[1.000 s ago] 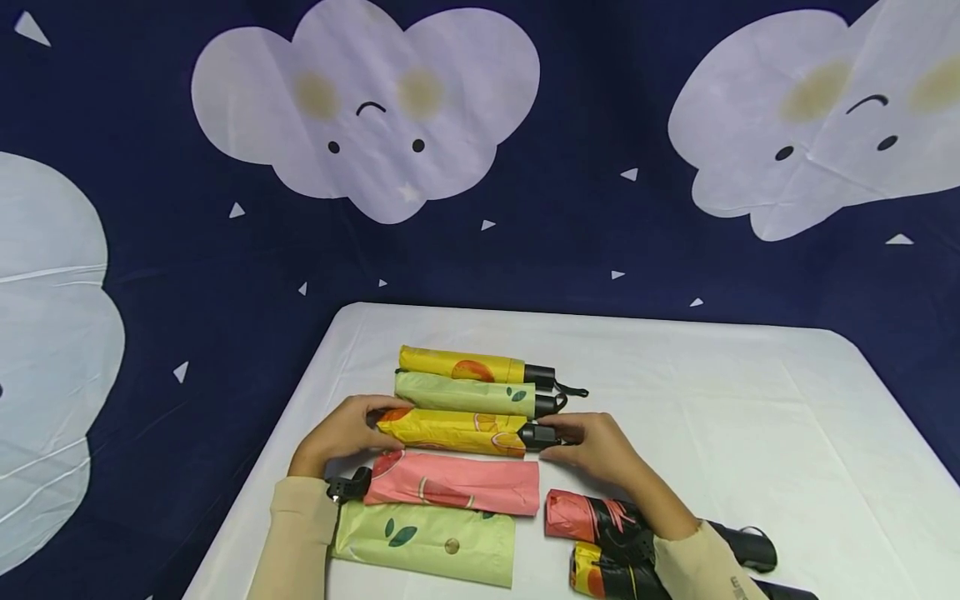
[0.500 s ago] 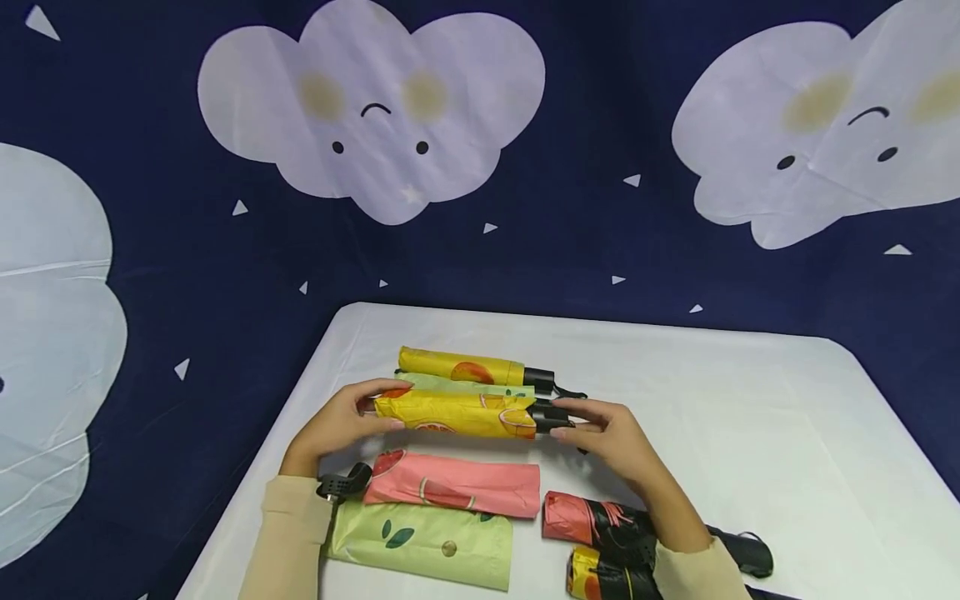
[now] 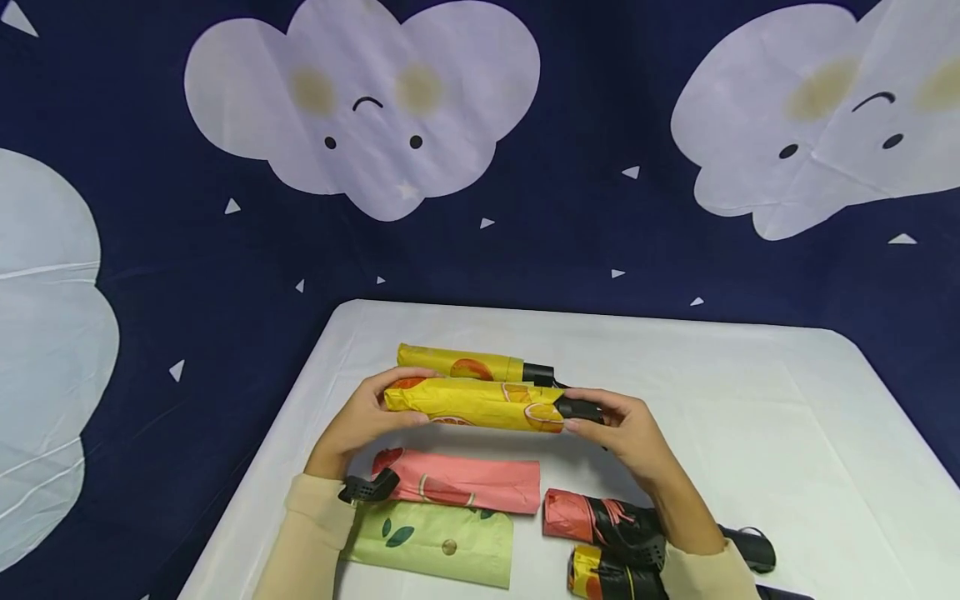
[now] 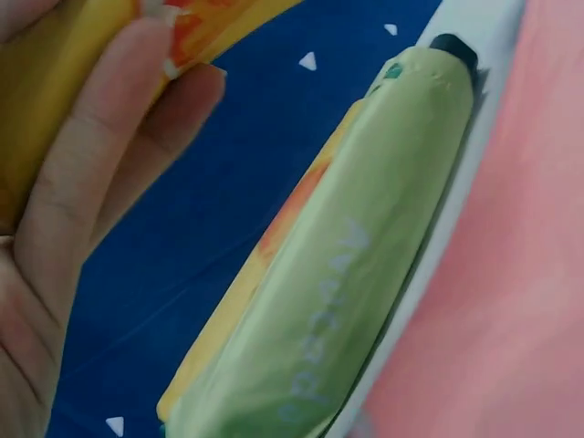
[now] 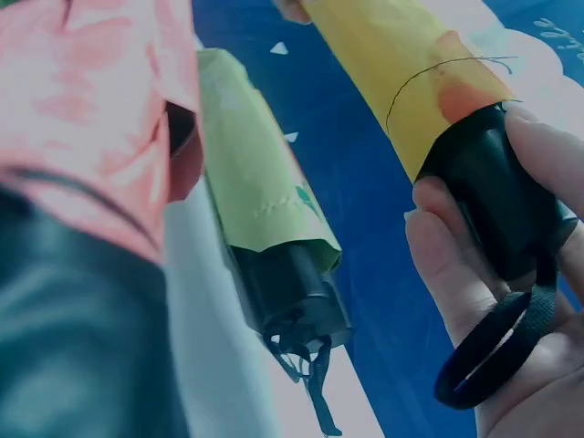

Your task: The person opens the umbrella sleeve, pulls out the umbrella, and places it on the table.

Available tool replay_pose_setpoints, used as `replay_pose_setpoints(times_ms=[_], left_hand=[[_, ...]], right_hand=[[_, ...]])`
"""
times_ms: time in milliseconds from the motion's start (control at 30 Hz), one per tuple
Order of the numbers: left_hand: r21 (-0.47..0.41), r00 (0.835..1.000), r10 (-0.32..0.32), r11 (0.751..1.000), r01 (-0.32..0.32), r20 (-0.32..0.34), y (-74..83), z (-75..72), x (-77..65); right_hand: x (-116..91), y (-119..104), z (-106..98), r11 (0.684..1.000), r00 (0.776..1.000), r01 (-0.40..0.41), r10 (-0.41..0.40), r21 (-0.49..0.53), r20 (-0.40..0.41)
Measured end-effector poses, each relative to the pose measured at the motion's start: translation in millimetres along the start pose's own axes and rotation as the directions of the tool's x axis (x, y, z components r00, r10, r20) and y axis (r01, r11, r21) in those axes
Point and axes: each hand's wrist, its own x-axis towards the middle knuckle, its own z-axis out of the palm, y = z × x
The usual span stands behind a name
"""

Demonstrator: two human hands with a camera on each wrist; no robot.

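Both hands hold a folded umbrella in a yellow fruit-print sleeve (image 3: 480, 404), raised above the table and lying nearly level. My left hand (image 3: 367, 417) grips its left end, thumb on the near side. At the other end, the fingers and thumb of my right hand (image 3: 633, 433) pinch the black handle (image 5: 497, 192), whose strap loop hangs by the palm. Beyond it lies another yellow-sleeved umbrella (image 3: 450, 361). A green-sleeved umbrella (image 4: 338, 246) shows in both wrist views; in the head view the held one hides it.
Nearer me lie a flat pink sleeve (image 3: 480, 483) and a flat light green sleeve (image 3: 427, 542). At the right front are a pink-and-black folded umbrella (image 3: 573, 515) and a yellow-and-black one (image 3: 585, 575), under my right forearm. The table (image 3: 750, 400) is white, with a dark cloud-print cloth behind.
Both hands have lifted the yellow-sleeved umbrella from its place in the row, and then shifted it slightly right. It now covers the green umbrella in the head view.
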Motion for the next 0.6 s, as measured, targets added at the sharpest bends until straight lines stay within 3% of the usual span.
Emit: replay_pose_setpoints(times_ms=[233, 600], left_hand=[[0.057, 1.000, 0.000, 0.998, 0.001, -0.004, -2.7, 6.4, 2.2], [0.035, 1.000, -0.004, 0.999, 0.004, -0.010, -2.2, 8.6, 3.1]], right_hand=[[-2, -5, -2, 1.000, 1.000, 0.013, -0.013, 0.011, -0.012], [-6, -20, -6, 1.000, 1.000, -0.002, 0.002, 0.010, -0.027]])
